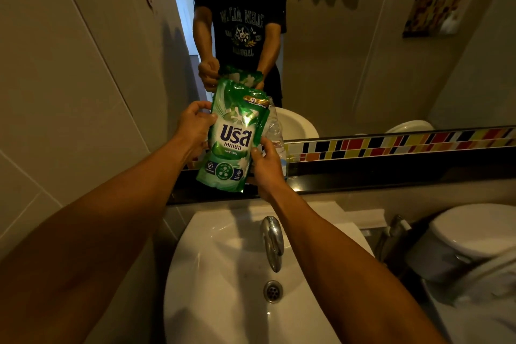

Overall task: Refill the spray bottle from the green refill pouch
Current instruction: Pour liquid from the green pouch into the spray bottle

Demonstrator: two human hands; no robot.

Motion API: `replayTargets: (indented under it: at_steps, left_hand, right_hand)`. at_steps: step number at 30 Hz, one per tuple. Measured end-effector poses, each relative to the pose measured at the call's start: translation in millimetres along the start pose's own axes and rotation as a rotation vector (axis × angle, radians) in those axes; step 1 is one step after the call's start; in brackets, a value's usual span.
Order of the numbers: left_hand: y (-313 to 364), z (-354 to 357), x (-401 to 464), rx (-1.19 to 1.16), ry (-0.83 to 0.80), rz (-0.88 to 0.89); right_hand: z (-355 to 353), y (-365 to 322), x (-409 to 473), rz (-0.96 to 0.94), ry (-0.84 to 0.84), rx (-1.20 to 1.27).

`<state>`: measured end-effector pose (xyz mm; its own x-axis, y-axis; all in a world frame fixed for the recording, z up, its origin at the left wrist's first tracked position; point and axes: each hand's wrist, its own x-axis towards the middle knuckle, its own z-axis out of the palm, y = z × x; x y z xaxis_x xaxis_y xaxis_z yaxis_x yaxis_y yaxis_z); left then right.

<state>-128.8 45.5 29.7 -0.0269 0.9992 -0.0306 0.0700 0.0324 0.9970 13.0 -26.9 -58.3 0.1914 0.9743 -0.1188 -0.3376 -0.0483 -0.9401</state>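
Note:
The green refill pouch (233, 137) is held upright above the dark ledge, its printed front facing me. My left hand (194, 127) grips its upper left edge. My right hand (266, 169) holds its lower right side. Behind the pouch, a clear plastic bottle (276, 134) stands on the ledge, mostly hidden by the pouch and my right hand; I cannot see its top or a spray head.
A white sink (223, 274) with a chrome tap (273, 240) and drain (273, 291) lies below my arms. The black ledge (391, 173) runs under a mirror (335, 50) with a coloured tile strip (405, 142). A toilet (472, 234) stands at the right.

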Motion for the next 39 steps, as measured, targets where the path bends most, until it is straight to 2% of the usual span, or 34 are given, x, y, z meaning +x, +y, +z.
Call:
replayTargets:
  at_steps: [11,39]
  left_hand:
    - [7.0,-2.9,12.3,0.232,-0.101,-0.003]
    - [23.5,8.9,23.7,0.343,-0.113,-0.032]
  right_hand:
    - [-2.5,12.8,-4.2,0.038,0.004,0.061]
    - [3.0,12.0,-8.5,0.087,-0.004,0.226]
